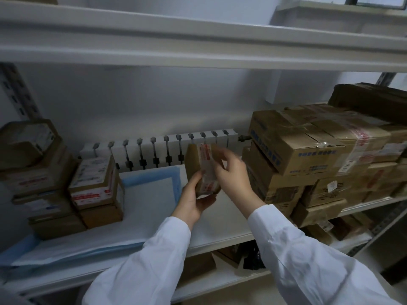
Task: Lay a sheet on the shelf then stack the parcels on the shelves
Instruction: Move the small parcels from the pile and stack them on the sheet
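A small brown parcel [199, 167] with red-printed tape stands on end above the middle shelf [220, 236]. My left hand [195, 200] grips its lower end from below. My right hand [233, 172] holds its right side, fingers curled over the top edge. A blue-edged white sheet [147, 194] lies on the shelf to the left of the parcel. Stacked parcels [94, 186] stand on the sheet at the left.
A large pile of cardboard boxes [308, 155] fills the right of the shelf. A white radiator [158, 148] runs along the wall behind. The upper shelf [198, 45] hangs overhead. More boxes lie on the lower shelf [231, 280].
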Demonstrator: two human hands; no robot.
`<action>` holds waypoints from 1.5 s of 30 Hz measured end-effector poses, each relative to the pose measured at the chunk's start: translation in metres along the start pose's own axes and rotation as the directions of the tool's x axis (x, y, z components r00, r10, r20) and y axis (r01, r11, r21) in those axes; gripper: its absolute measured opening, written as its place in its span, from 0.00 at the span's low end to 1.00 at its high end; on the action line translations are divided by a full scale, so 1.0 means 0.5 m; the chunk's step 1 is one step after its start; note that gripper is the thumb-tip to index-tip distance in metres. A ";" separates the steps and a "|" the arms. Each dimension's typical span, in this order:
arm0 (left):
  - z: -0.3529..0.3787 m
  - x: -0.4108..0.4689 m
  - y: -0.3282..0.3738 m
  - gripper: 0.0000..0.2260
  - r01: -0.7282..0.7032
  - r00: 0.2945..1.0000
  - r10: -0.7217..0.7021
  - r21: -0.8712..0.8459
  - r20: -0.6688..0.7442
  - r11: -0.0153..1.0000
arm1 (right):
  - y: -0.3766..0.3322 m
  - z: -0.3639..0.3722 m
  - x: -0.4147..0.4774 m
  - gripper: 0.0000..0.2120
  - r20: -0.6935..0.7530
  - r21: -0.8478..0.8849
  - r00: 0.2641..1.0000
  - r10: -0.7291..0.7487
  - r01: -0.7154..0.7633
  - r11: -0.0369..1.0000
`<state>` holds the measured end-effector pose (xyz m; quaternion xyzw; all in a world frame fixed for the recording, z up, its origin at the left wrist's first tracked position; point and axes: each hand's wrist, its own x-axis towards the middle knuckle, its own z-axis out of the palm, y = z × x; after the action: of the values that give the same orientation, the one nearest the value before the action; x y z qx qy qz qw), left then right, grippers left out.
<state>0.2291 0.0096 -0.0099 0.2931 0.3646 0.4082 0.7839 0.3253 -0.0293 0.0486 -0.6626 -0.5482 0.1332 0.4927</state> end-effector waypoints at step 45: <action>0.130 -0.057 0.039 0.21 0.033 0.956 0.125 -0.518 0.267 0.854 | -0.018 -0.238 0.006 0.29 -0.417 0.765 0.744 0.522 -0.022 0.643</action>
<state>0.2618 -0.0157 0.0510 0.1372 0.1150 0.4625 0.8684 0.4062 -0.0881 0.1140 -0.5000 -0.1488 0.1942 0.8307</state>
